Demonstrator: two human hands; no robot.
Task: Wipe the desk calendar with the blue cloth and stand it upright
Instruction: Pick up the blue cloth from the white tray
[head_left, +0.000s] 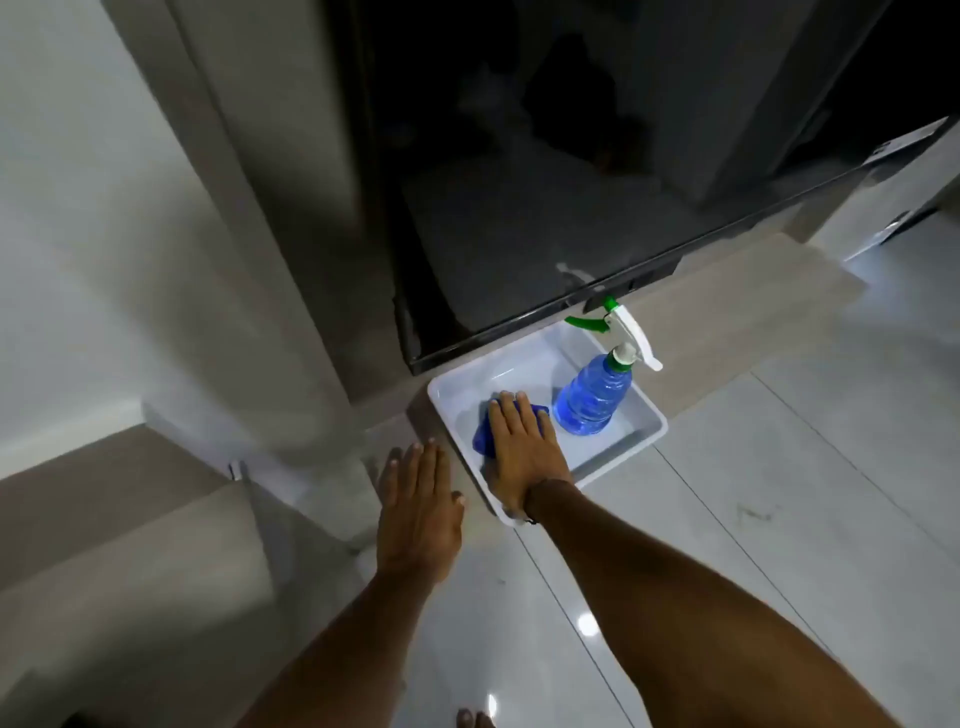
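cloth: one blue cloth (483, 434), mostly hidden under flat right hand (522, 449)
left hand (418, 509): spread, holding nothing
tray (631, 441): one
spray bottle (595, 395): one

Left hand (418, 512) flat, fingers spread, right hand (522, 449) palm down, both arms outstretched
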